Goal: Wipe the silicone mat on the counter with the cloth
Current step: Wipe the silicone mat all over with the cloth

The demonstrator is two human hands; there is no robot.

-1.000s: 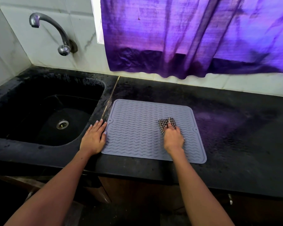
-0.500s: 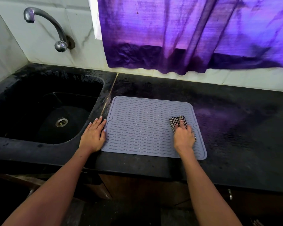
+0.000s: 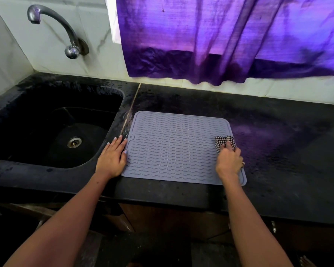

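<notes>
Your black counter [image 3: 278, 151] runs the full width, with a dark sink [image 3: 46, 132] sunk into its left end, a curved tap [image 3: 66, 31] on the tiled wall above it, and a purple curtain [image 3: 220, 35] hanging over the back edge. The grey silicone mat [image 3: 172, 147] lies flat near the counter's front edge, just right of the sink.

Your left hand [image 3: 112, 158] lies flat with straight fingers, pressing the mat's left edge. Your right hand [image 3: 228, 160] presses the checked cloth [image 3: 223, 142] down at the mat's right edge, fingers curled over it.

The cloth already overlaps the raised rim there, so one more push rightward would likely carry it onto the speckled counter and pick up grime. Ease your left hand and the mat could slide or buckle under the stroke. The wavy ridges may trap dirt if you wipe across them lightly. The counter looks damp near the sink seam.
</notes>
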